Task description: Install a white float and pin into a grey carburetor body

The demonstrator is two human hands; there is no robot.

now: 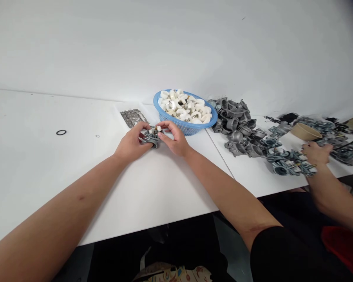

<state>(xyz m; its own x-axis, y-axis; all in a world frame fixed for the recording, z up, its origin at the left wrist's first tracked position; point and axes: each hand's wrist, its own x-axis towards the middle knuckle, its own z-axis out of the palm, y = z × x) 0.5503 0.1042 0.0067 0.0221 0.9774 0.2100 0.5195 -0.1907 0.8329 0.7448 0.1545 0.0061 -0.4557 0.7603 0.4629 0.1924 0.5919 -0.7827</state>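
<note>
A small grey metal carburetor body (pixel 152 136) with a white plastic piece on top is held between both hands on the white table (pixel 41 156). My left hand (pixel 131 143) grips its left side with curled fingers. My right hand (pixel 174 138) pinches it from the right, fingertips on the white piece. Just behind stands a blue basket (pixel 184 126) full of white plastic parts (pixel 183 106).
A bag of thin metal pins (pixel 133 117) lies left of the basket. A black O-ring (pixel 61 132) sits far left. A heap of grey metal castings (pixel 241 127) spreads to the right, where another person's hand (pixel 315 152) touches assembled units beside a brown paper bowl (pixel 305 131).
</note>
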